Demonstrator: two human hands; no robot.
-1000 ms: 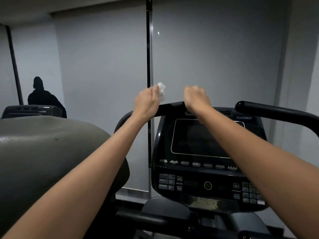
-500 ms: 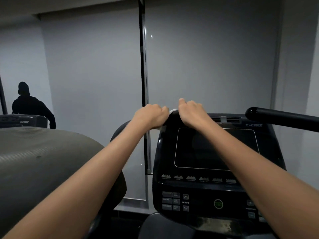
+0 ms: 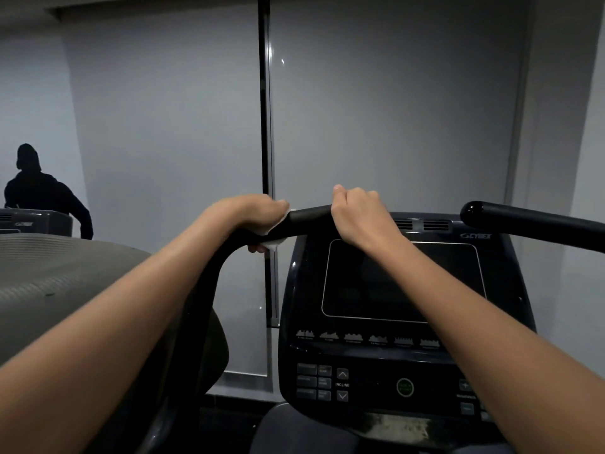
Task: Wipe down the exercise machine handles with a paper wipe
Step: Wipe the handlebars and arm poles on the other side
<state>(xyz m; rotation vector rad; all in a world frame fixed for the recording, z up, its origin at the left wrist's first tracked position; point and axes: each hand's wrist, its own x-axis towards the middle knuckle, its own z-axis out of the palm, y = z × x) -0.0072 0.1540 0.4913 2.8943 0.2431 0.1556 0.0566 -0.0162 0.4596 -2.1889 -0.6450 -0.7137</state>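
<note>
The wiping is under way, but it looks far from done. The left hand holds a white paper wipe wrapped around the left handle, a black bar that curves up and across in front of the screen. Only small bits of the wipe peek out beside and under the fingers. The hand sits near the bend of the bar, so the part going down toward the floor most likely has yet to be rubbed. The right handle sticks out on the right side, well apart from both hands, and nothing is touching it. I think that one is left to do as well.

The left arm reaches forward and up, with the fingers curled tight over the bar and the wipe pressed under them. The right hand grips the same bar, close to its tip, fingers curled over the top. It holds no wipe; it seems to keep the bar steady.

Far off on the left, a person in dark clothes stands by another machine.
</note>
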